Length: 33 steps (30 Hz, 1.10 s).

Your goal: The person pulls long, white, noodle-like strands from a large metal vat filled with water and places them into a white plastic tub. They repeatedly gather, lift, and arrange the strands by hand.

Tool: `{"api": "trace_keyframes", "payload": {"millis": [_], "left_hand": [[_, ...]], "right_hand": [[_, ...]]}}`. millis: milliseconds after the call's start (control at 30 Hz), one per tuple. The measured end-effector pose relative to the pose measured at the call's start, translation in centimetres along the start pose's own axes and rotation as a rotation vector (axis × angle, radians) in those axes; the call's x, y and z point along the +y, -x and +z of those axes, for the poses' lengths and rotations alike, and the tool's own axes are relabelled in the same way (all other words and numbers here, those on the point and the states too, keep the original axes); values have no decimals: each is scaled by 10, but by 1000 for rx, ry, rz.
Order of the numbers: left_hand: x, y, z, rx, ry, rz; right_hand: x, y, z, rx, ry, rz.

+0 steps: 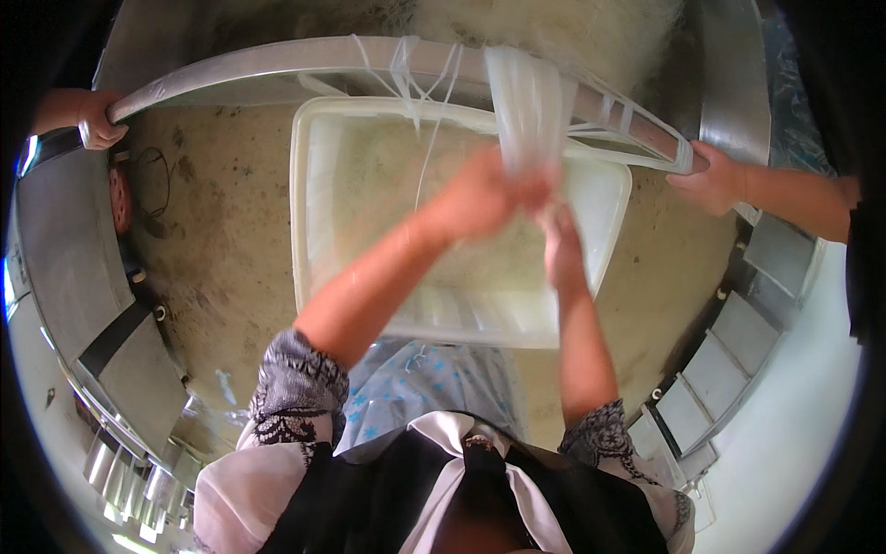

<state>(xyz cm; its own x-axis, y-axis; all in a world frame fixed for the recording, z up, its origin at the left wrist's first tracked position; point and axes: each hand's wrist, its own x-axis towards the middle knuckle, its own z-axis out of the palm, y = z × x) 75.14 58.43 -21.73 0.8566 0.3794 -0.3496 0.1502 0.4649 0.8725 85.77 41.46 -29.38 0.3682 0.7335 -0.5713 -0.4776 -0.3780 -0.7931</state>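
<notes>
A bundle of translucent white strips or film (529, 104) hangs over a long bar (277, 59), whose surface is partly wrapped in clear plastic. My left hand (484, 197) is closed around the lower end of this bundle. Just below and to the right, my right hand (564, 242) has its fingertips up against the bundle's end. Both hands are motion-blurred, so whether the right one grips anything is unclear. Beneath them stands a large white plastic tub (595, 208) with cloudy contents. Several thin loose strands (432, 149) dangle from the bar into it.
Another person's hand (100, 121) holds the bar's left end, and another hand (716, 180) grips its right end. Metal cabinets or tables (73, 256) line the left side, with grey panels (713, 353) on the right. The floor (208, 228) is stained.
</notes>
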Motion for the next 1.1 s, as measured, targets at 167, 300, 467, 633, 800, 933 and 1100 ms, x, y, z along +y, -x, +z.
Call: {"api": "trace_keyframes", "payload": {"millis": [167,300,467,633,800,933,1100], "left_hand": [[-116,106,43,-124,-290,-63],[-132,80,4,524,-49,-36],[-2,-42,-1,-56,404,-134],[-5,10,17,-10,187,-135],[-111,91,20,138,-196,-116],[-123,47,-38,566,12,61],[15,-49,-14,-111,464,-227]], "right_hand": [[-119,-51,65,-368,-400,87],[-88,3,69,-352,-67,84],[78,77,15,-397,636,64],[-1,5,-37,36,327,-108],[-112,-50,71,-292,-388,49],[-67,-8,76,-251,78,-13],[39,41,39,-358,840,-51]]}}
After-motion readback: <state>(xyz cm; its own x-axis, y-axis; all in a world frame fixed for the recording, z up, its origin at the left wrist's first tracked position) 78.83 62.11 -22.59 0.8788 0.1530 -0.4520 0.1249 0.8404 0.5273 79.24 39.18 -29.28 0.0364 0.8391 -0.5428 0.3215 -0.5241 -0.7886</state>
